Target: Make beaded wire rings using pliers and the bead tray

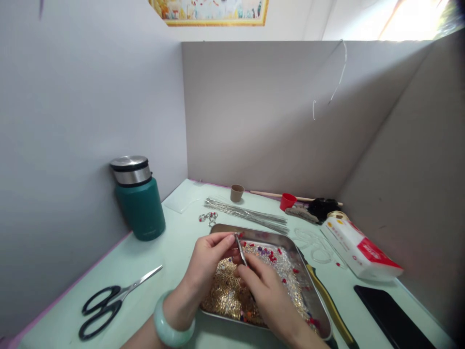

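My left hand (214, 249), with a pale green bangle (173, 324) on its wrist, is pinched over the far left side of a metal tray (315, 286). A tiny piece with red beads (240, 234) shows at its fingertips; its exact form is too small to tell. My right hand (263, 283) is closed round a slim pointed metal tool (240, 249), whose tip meets the left fingertips. Most of the tool's handle is hidden in the fingers. Below both hands the tray holds gold beads (228, 291), clear beads (286, 261) and scattered red and purple ones.
Black-handled scissors (118, 301) and a green flask (141, 201) stand left. Behind the tray lie a beaded chain (209, 217), metal wires (247, 213), a brown cup (237, 193) and a red cup (287, 201). Rightward are a tissue pack (358, 247), a phone (390, 315) and yellow-green handles (330, 305).
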A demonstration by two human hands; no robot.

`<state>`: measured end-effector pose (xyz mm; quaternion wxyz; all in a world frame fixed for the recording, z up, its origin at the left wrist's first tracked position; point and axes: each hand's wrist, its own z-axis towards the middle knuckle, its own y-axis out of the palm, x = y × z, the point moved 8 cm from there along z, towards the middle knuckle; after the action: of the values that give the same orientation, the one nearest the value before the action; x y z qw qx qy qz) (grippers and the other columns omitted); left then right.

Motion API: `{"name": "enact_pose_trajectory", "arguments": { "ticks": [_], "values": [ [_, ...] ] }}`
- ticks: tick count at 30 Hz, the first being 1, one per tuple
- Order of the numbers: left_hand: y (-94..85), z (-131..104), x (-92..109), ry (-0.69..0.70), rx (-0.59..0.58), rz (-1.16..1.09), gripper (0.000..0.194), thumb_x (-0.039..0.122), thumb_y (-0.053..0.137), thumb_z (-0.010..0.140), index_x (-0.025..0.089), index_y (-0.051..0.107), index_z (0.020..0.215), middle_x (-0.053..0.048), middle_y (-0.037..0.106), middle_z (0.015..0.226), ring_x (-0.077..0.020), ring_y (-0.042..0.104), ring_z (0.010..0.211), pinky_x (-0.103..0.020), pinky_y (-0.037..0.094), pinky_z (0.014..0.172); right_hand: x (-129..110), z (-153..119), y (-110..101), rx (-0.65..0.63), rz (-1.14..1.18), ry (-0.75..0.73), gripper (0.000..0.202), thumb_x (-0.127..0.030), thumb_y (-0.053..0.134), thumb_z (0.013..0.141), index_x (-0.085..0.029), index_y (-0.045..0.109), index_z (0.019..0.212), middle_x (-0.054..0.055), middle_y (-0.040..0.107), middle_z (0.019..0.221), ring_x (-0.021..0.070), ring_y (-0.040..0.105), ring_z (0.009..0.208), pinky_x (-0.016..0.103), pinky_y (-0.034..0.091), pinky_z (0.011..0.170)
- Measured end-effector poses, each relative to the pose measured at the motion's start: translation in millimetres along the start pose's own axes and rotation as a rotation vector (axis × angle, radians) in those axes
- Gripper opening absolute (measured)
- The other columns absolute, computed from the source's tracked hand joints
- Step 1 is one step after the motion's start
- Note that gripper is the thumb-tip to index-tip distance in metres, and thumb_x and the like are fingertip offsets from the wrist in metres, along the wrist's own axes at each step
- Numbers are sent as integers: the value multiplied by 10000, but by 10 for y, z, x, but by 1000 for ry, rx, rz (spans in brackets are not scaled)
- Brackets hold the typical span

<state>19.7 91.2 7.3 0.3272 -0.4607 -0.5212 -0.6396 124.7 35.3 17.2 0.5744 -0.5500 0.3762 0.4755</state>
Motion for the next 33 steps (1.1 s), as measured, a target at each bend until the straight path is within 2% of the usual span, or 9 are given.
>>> {"name": "enact_pose_trajectory", "arguments": {
  "ticks": [2, 5, 9, 12, 16, 21, 25, 28, 33],
  "values": [
    [-21, 8, -18, -24, 4, -43, 264, 337, 685, 755, 102, 698, 874, -90, 715, 799, -151, 643, 694, -286, 509, 736, 76, 7, 54, -80, 277, 121, 202, -297, 463, 880, -180, 626, 886, 20, 607, 758, 160, 565, 686, 254, 444, 589],
    [-32, 10, -30, -71, -2, -73, 266, 361, 674, 764, 109, 675, 849, -90, 704, 805, -149, 643, 671, -268, 503, 678, 115, -21, 193, -235, 686, 270, 313, -370, 415, 903, -179, 601, 1067, 68, 633, 863, 187, 604, 765, 292, 494, 621],
    [-12, 1, -30, -113, -28, -104, 280, 370, 682, 755, 111, 657, 858, -100, 695, 820, -164, 648, 673, -282, 505, 664, 106, -67, 288, -356, 903, 370, 407, -432, 380, 916, -183, 539, 1197, 96, 630, 894, 217, 616, 804, 339, 524, 602],
    [-12, -1, -9, -95, -21, -126, 235, 333, 703, 743, 112, 660, 808, -86, 689, 791, -160, 646, 707, -294, 502, 735, 111, -27, 207, -287, 781, 292, 374, -441, 401, 914, -168, 593, 1084, 79, 620, 842, 188, 600, 712, 270, 490, 508],
    [-44, 7, 47, -7, 10, -71, 188, 297, 719, 723, 123, 671, 773, -75, 693, 816, -157, 638, 742, -314, 492, 791, 162, 26, 52, -123, 414, 201, 313, -422, 474, 891, -147, 623, 885, 26, 574, 721, 128, 534, 577, 208, 409, 439],
    [-70, 15, 145, 106, 41, 87, 119, 238, 715, 702, 135, 664, 735, -105, 665, 1064, -191, 621, 901, -314, 476, 818, 120, 38, -51, -31, 112, 79, 344, -420, 422, 915, -166, 600, 766, 13, 567, 700, 133, 528, 602, 217, 391, 464],
    [-70, 2, 257, 196, 76, 157, 104, 181, 712, 687, 146, 614, 682, -65, 651, 993, -176, 599, 936, -277, 458, 836, -36, 34, -140, 37, -174, -56, 311, -378, 426, 922, -186, 615, 767, -5, 571, 666, 144, 533, 625, 235, 386, 527],
    [-88, -10, 310, 239, 112, 183, 155, 163, 729, 664, 159, 590, 731, -27, 632, 892, -136, 588, 818, -233, 466, 726, -157, 31, -175, 59, -280, -131, 293, -345, 428, 921, -191, 634, 781, -4, 593, 668, 157, 547, 650, 249, 394, 572],
    [-65, 9, 210, 117, 48, 181, 276, 215, 721, 690, 172, 627, 945, 44, 549, 639, -52, 423, 456, -176, 336, 411, -256, 36, -162, 22, -339, -208, 280, -275, 413, 925, -183, 655, 819, 17, 633, 745, 167, 569, 702, 268, 415, 640]
  ]
}}
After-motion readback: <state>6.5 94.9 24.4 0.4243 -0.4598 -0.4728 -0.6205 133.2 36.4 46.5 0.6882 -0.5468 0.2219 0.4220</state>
